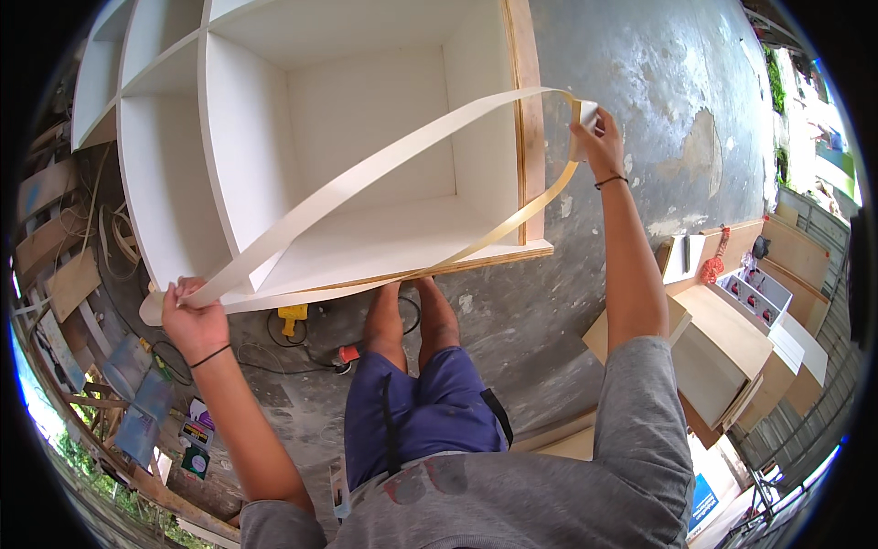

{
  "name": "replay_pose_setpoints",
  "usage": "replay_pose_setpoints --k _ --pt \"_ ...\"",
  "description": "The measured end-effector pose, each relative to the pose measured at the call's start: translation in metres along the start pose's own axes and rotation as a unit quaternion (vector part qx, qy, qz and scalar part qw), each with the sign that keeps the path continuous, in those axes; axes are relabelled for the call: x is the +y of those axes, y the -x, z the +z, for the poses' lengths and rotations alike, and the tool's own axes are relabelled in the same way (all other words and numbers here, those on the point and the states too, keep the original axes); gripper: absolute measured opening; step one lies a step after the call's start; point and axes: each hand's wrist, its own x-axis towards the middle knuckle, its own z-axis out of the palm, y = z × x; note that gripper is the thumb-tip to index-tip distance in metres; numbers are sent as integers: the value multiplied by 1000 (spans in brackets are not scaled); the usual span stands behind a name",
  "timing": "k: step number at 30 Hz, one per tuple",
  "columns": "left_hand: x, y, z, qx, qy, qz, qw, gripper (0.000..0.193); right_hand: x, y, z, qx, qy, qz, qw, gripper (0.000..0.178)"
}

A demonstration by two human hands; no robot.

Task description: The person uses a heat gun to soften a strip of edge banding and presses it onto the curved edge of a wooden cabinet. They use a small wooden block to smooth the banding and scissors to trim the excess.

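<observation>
A long loop of cream edge-banding strip stretches between my two hands across the front of a white open-fronted cabinet. My left hand is closed on the strip at the cabinet's lower left corner, the fingers pinching it. At upper right, beyond the cabinet's side, my right hand grips the strip's other bend, together with a small whitish piece that I cannot make out. The lower run of the strip twists and passes along the cabinet's front edge. Bare plywood edge shows on the right side panel.
A yellow tool part and a red plug with dark cables lie on the floor near my feet. Wooden boxes and a white divided tray stand at right. Offcuts and boards clutter the left.
</observation>
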Motion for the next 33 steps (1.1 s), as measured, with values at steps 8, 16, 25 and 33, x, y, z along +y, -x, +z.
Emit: replay_pose_setpoints --k 8,16,25,33 --pt "87 -44 -48 -7 19 29 999 24 14 1 -29 -14 -199 231 952 44" --pt "98 -52 -69 -20 31 -13 999 27 -30 -26 18 -39 240 -21 970 74" --pt "132 -59 -92 -29 48 -55 997 23 -48 -31 43 -126 283 9 951 85" --pt "124 -61 -85 -94 54 -58 992 24 -14 -22 37 -25 55 -6 998 71"
